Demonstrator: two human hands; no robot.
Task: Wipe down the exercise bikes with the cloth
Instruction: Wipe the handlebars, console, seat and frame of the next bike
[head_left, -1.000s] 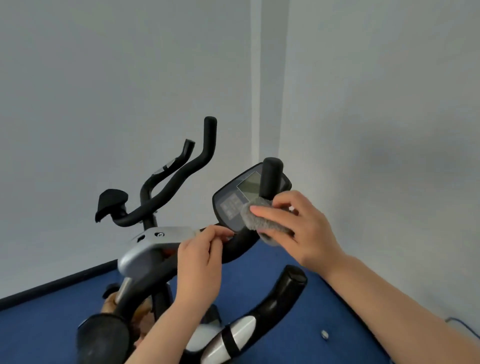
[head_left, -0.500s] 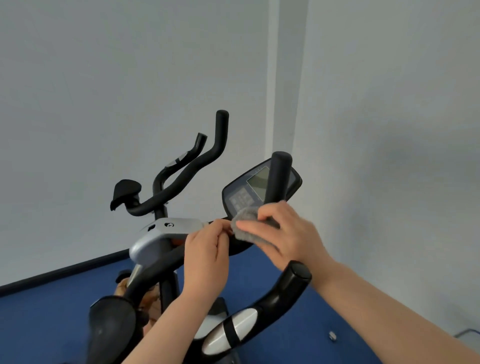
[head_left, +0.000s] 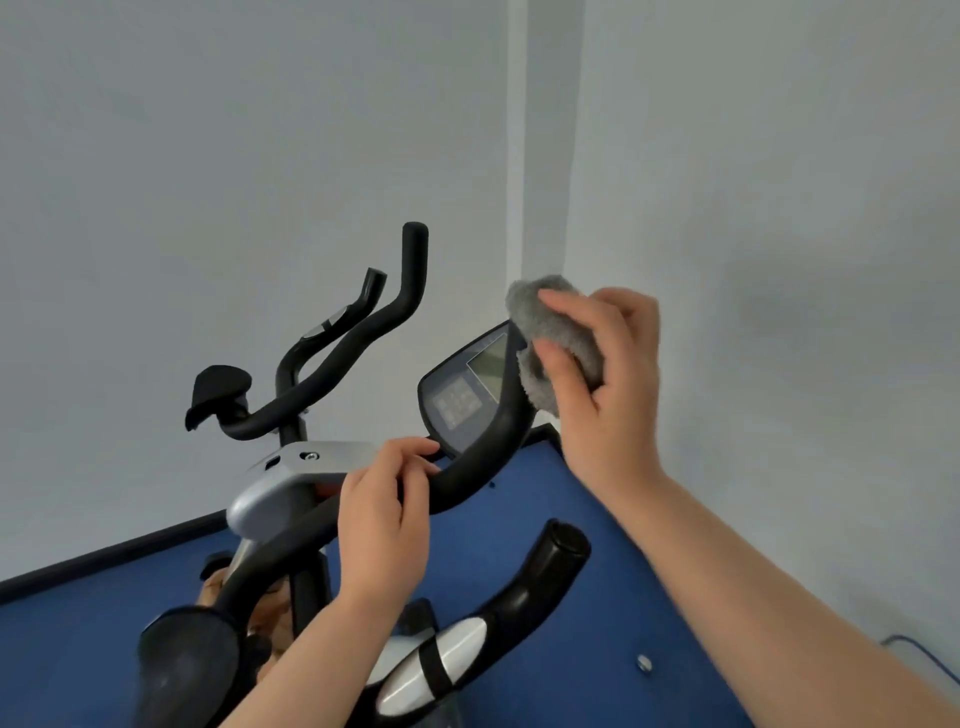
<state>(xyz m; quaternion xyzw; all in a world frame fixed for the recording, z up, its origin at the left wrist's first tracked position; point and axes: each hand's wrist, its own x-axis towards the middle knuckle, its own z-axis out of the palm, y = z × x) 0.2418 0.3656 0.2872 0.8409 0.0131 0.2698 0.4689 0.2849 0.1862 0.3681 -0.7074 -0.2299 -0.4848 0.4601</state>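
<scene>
While the left hand (head_left: 382, 525) curls around the curved black handlebar (head_left: 467, 467) of the near exercise bike (head_left: 291, 493), the right hand (head_left: 605, 374) grasps a grey fleecy cloth (head_left: 553, 332) wrapped over the upright tip of that same bar, thumb on the near side and fingers folded across the top. The cloth sits at the top of the handlebar end, just beside the right edge of the bike's console (head_left: 467, 389), whose pale display and keypad face the camera. The left hand's fingers close over the bar just below the console, next to the silver bracket (head_left: 291, 473) that caps the bike's stem. Lower in the view, the other handlebar end (head_left: 550, 566) rises toward the camera, with a silver grip sensor (head_left: 431, 660) strapped by a black band further down it. A round black pad (head_left: 187, 660) fills the lower left corner. Behind the near machine stands a second exercise bike (head_left: 322, 374), its black handlebars reaching up against the pale grey wall (head_left: 208, 156) and a black elbow pad at their left end. Both bikes stand on a blue floor (head_left: 545, 499) edged with a dark skirting strip. A small round silver object (head_left: 644, 663) lies on the floor at lower right, near a thin dark cable (head_left: 914, 644) at the frame's edge.
</scene>
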